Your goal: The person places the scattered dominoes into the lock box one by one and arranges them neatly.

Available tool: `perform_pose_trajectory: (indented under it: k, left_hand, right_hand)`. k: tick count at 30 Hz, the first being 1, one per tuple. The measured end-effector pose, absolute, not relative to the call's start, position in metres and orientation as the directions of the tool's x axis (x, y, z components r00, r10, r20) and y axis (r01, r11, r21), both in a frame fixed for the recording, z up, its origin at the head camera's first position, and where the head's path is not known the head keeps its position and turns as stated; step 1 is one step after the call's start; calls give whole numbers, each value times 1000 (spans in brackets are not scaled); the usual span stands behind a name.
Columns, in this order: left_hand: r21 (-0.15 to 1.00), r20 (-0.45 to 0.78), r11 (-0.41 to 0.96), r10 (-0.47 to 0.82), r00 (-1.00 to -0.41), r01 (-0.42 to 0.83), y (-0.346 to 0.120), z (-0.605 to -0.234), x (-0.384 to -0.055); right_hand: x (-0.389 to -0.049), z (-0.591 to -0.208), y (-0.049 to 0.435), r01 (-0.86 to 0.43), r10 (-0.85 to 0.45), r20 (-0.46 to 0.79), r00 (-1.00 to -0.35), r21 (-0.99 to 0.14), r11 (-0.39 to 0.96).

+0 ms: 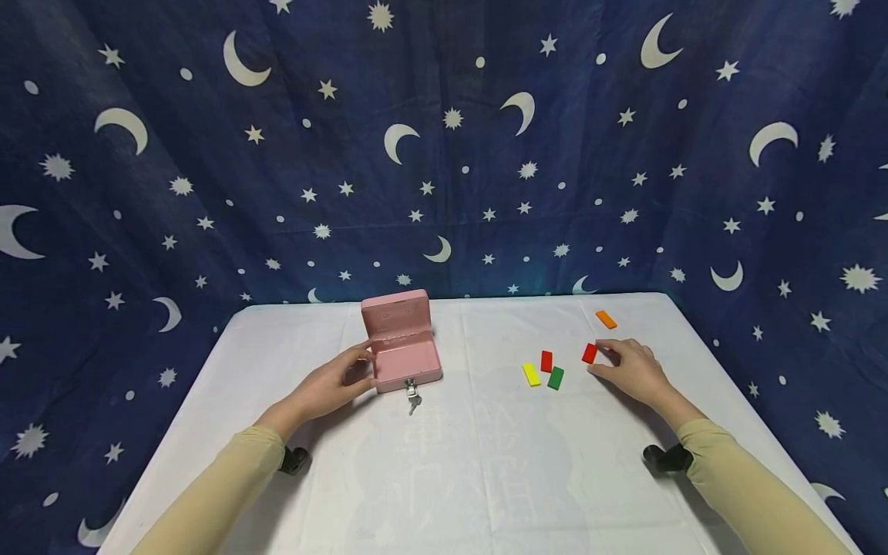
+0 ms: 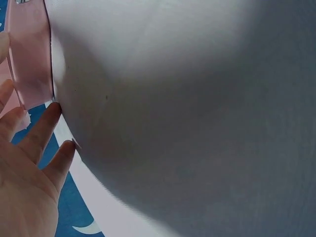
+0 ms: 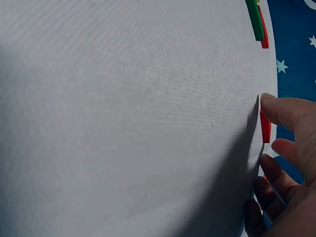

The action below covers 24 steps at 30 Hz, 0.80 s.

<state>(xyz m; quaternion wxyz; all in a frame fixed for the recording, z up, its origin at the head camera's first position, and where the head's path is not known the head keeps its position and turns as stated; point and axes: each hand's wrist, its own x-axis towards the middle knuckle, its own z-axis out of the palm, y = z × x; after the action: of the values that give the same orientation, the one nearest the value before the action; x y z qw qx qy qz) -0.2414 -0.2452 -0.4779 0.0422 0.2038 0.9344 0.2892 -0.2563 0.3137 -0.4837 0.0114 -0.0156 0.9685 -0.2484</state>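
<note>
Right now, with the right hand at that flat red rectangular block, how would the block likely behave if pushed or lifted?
The flat red rectangular block looks thin and rigid, so it would probably slide on the white tablecloth rather than roll or tip. Lying low, it may be fiddly to lift; the right hand would likely pinch its edges. It seems light for its size.

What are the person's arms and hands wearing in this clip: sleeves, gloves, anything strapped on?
Both arms wear long, close-fitting beige sleeves that end at the wrists. The left hand and right hand are bare, with no gloves or rings visible. A small black device sits under the right wrist, and another under the left.
</note>
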Motion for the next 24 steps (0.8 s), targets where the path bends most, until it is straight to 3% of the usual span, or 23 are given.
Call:
perform_pose_trajectory:
  k: [24]
  left_hand:
    - [572, 7, 762, 366, -931, 304, -240, -474, -242]
  right_hand:
    - [-260, -487, 315, 57, 39, -45, -998, -524, 850]
